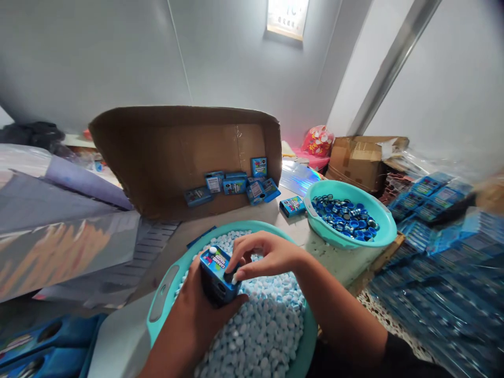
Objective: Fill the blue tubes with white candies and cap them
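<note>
The blue box (219, 268) is held above the white pieces (271, 310) heaped in the teal tub (258, 226), printed face upward. One loose piece (212, 250) rests on the far end of that face.

The grip of the left hand (195, 304) is closed around the box, fingers along one side and thumb across the near side. The grip of the right hand (268, 254) is narrow: index finger and thumb meet at the opposite end of the printed face. A pale spot shows at the thumb tip; whether it is a piece between the fingers cannot be told.

Recommended handling:
1. Hold the box firmly with the left hand, without squeezing the walls inward.
2. Work with the fingertips only, so that the palm does not hide the contact point.
3. Position the box over the tub, so that any dropped piece lands in the heap.
4. Avoid sharp tilting; the loose piece would probably roll off.

To the right, another blue-printed box (292, 206) lies on the surface (331, 257) beside a second tub (384, 216) of blue and silvery caps (346, 218). Beyond, more boxes (235, 184) sit in an open carton (177, 157).
</note>
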The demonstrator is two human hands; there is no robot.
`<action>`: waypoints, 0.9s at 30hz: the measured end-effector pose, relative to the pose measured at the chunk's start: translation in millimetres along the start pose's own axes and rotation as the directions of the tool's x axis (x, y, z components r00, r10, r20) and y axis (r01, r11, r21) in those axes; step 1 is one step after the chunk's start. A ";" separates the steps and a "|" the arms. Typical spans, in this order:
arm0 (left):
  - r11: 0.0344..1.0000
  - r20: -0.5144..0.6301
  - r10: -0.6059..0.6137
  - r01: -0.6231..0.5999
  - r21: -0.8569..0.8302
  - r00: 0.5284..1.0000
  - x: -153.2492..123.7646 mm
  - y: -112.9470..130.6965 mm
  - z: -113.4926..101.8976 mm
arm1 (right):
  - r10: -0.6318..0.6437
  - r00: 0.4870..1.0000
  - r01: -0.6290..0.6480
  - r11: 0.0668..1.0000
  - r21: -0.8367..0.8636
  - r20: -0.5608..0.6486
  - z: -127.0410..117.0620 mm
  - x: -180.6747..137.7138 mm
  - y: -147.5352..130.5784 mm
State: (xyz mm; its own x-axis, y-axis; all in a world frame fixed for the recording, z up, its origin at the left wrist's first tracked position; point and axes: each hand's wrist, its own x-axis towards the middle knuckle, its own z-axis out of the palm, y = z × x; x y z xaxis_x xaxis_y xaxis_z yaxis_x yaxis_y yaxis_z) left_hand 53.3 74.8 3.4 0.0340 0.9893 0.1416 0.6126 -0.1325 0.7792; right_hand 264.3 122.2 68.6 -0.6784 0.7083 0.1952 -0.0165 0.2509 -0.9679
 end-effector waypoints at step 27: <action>0.961 -0.553 -0.261 0.158 -0.226 0.791 -14.3 -22.2 -97.0 | 0.254 0.955 -0.283 0.635 -0.719 -0.152 34.1 -4.3 6.2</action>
State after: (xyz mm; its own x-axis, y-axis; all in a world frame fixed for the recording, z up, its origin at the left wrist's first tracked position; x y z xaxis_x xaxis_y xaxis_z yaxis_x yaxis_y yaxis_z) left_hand -37.4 57.7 43.3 -0.5697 0.7839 0.2468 0.4155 0.0157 0.9094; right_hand 242.1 98.2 56.4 -0.5408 0.8404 -0.0356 0.7095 0.4330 -0.5560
